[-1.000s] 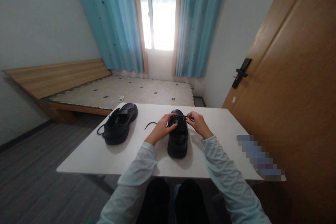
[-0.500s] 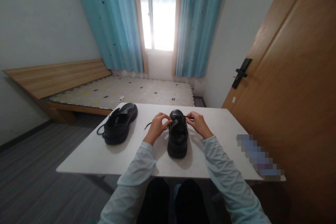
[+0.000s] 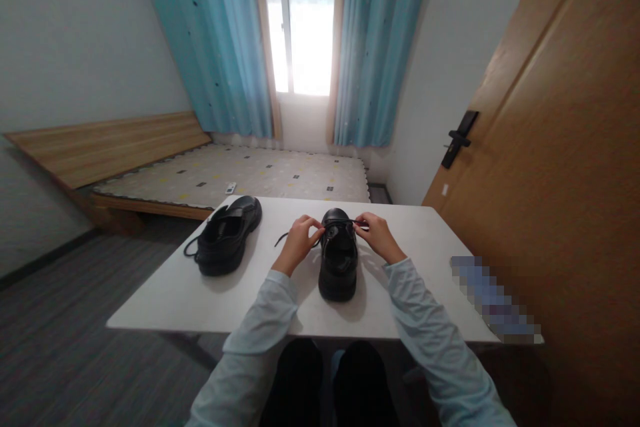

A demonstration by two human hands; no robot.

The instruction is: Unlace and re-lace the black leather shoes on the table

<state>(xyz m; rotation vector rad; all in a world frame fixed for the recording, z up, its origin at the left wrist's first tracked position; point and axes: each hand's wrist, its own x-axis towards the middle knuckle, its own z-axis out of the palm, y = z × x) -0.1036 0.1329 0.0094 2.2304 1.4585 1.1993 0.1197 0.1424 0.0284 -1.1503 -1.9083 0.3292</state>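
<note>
A black lace-up shoe [image 3: 338,285] stands upright in front of me, its heel towards me and its toe away. My left hand [image 3: 301,240] pinches with thumb and fingertips at the left side of the shoe's opening. A loose lace end sticks out to the left of that hand. On the other side, my right hand [image 3: 376,235] is closed in a pinch on the black shoelace [image 3: 345,221], which runs across the front of the shoe. The exact spot under my left fingertips is partly hidden. The matching black shoe [image 3: 223,253] rests to the left, with a lace loop trailing by its heel.
Both shoes are on a white table [image 3: 165,300]. A blurred-out bluish item [image 3: 493,297] lies at its right edge. Beyond the table is a bed [image 3: 270,170] with a small white device [image 3: 231,188] on it. A wooden door [image 3: 550,147] stands close on the right.
Almost nothing differs. My right fingers have shifted very slightly left along the lace, and the left hand stays at the shoe's side.
</note>
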